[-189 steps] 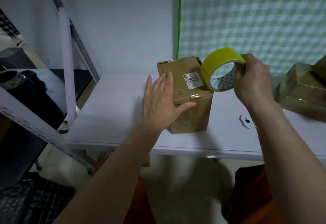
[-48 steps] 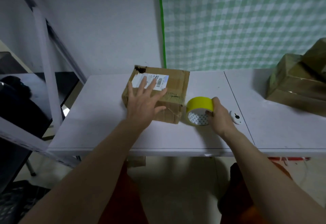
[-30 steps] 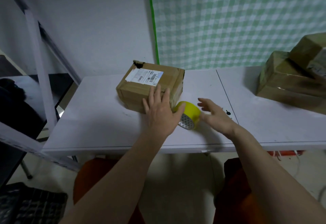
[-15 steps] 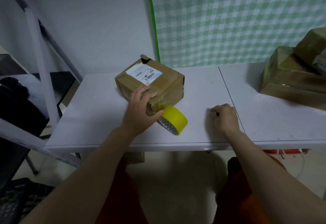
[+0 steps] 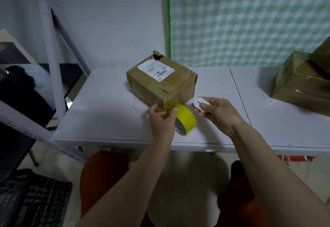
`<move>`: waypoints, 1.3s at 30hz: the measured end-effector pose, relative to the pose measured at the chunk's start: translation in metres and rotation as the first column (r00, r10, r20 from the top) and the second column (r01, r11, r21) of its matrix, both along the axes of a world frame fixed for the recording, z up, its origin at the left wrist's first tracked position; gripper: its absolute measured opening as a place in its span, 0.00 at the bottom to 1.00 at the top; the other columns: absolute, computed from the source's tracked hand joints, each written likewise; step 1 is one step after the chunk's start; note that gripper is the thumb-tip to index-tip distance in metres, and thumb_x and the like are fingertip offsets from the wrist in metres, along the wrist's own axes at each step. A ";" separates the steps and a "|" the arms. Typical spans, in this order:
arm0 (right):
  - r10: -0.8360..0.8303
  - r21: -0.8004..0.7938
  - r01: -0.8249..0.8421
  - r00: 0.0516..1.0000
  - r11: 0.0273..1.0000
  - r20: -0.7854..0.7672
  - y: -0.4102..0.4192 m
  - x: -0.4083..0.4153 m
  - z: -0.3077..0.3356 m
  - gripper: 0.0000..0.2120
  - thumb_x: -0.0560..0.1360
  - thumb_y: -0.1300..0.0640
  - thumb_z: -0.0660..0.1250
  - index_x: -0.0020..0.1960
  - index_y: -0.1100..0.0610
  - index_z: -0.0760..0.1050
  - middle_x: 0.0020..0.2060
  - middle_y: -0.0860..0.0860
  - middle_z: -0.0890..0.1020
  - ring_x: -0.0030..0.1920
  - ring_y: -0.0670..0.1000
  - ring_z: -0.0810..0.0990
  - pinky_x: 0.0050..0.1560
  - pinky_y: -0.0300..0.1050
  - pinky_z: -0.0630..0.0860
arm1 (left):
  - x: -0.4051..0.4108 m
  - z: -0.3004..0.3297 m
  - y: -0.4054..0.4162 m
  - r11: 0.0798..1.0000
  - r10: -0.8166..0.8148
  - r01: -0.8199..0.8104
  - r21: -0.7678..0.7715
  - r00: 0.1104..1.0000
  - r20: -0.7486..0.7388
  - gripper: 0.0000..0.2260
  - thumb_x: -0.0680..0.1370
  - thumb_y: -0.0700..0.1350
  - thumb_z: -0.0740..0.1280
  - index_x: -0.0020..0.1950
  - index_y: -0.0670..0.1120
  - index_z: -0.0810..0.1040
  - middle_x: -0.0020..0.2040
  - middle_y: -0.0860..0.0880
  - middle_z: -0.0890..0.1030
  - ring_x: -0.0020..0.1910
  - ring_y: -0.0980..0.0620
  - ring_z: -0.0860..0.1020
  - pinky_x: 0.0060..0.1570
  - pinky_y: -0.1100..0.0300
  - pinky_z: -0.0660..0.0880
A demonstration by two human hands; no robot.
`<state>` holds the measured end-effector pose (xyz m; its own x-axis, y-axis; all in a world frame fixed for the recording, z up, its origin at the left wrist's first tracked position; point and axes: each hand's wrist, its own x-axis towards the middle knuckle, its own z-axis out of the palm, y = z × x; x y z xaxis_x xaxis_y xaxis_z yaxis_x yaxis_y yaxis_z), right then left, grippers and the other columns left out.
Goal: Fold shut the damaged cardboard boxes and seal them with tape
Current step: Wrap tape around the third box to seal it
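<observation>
A brown cardboard box (image 5: 160,80) with a white shipping label and a torn far corner lies on the white table (image 5: 107,112). A yellow tape roll (image 5: 186,119) stands on edge against the box's near corner, its strip stuck to that corner. My left hand (image 5: 160,119) holds the roll at its left side, thumb and fingers curled on it by the box corner. My right hand (image 5: 217,112) grips a small white cutter (image 5: 200,104), held just right of the roll and close to the box.
Taped brown boxes (image 5: 303,82) are stacked at the table's right end. A green checked cloth (image 5: 250,21) hangs behind. A white metal rack (image 5: 48,48) stands at the left. A black keyboard (image 5: 32,201) lies on the floor below.
My right hand has picked the white cutter up from the table and brought it left toward the roll. My left hand slid from the box's near edge down onto the tape roll.
</observation>
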<state>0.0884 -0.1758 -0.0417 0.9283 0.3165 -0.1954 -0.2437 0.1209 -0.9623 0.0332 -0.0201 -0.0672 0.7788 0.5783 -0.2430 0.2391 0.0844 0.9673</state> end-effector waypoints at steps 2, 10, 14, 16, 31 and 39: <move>-0.018 -0.067 0.026 0.992 0.997 0.123 0.010 0.000 0.006 0.10 0.75 0.71 0.63 0.55 0.70 0.77 0.41 0.61 0.81 0.38 0.51 0.79 0.40 0.37 0.78 | 0.005 0.002 -0.003 0.987 0.049 -0.049 -0.153 0.999 -0.004 0.30 0.72 0.43 0.74 0.69 0.49 0.63 0.58 0.44 0.77 0.54 0.47 0.79 0.55 0.48 0.78; 0.119 -0.465 0.166 0.844 0.870 0.523 0.030 0.002 0.009 0.04 0.70 0.65 0.72 0.45 0.62 0.81 0.41 0.57 0.82 0.40 0.49 0.77 0.43 0.43 0.74 | 0.016 -0.001 -0.014 0.870 0.181 -0.209 -0.447 0.978 -0.105 0.22 0.70 0.35 0.75 0.56 0.48 0.68 0.58 0.43 0.77 0.54 0.41 0.79 0.52 0.45 0.79; 0.322 -0.564 0.278 0.595 0.777 0.736 0.028 0.004 0.009 0.05 0.70 0.66 0.72 0.46 0.60 0.82 0.38 0.46 0.76 0.44 0.49 0.74 0.46 0.38 0.71 | 0.013 0.004 -0.018 0.861 0.153 -0.197 -0.468 0.979 -0.132 0.15 0.73 0.37 0.73 0.56 0.45 0.74 0.58 0.40 0.78 0.54 0.42 0.79 0.49 0.51 0.80; 0.374 -0.562 0.256 0.527 0.786 0.763 0.029 0.004 0.012 0.08 0.69 0.68 0.71 0.46 0.59 0.82 0.39 0.39 0.74 0.46 0.43 0.72 0.47 0.31 0.69 | 0.012 0.008 -0.019 0.862 0.115 -0.161 -0.480 0.986 -0.124 0.12 0.74 0.36 0.71 0.56 0.44 0.77 0.57 0.40 0.79 0.54 0.43 0.79 0.42 0.56 0.80; 0.113 -0.676 0.352 0.833 0.647 0.542 -0.012 0.029 -0.033 0.07 0.68 0.64 0.75 0.46 0.61 0.83 0.46 0.54 0.75 0.49 0.53 0.74 0.44 0.33 0.67 | 0.014 0.023 -0.007 0.866 -0.038 -0.047 -0.498 0.987 -0.159 0.10 0.75 0.33 0.69 0.55 0.37 0.78 0.49 0.39 0.78 0.49 0.46 0.78 0.44 0.56 0.77; 0.075 -0.720 0.258 0.915 0.644 0.396 -0.017 0.021 -0.057 0.10 0.72 0.59 0.72 0.53 0.58 0.81 0.48 0.56 0.83 0.49 0.54 0.79 0.44 0.38 0.67 | 0.014 0.018 0.001 0.906 -0.116 0.044 -0.421 0.982 -0.147 0.05 0.73 0.36 0.72 0.43 0.45 0.80 0.53 0.41 0.81 0.53 0.46 0.80 0.41 0.56 0.80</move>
<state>0.1097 -0.1928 -0.0984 0.9917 0.1251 0.0280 0.1056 -0.6730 -0.7321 0.0472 -0.0190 -0.0494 0.7461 0.3348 -0.5756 0.4147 0.4425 0.7951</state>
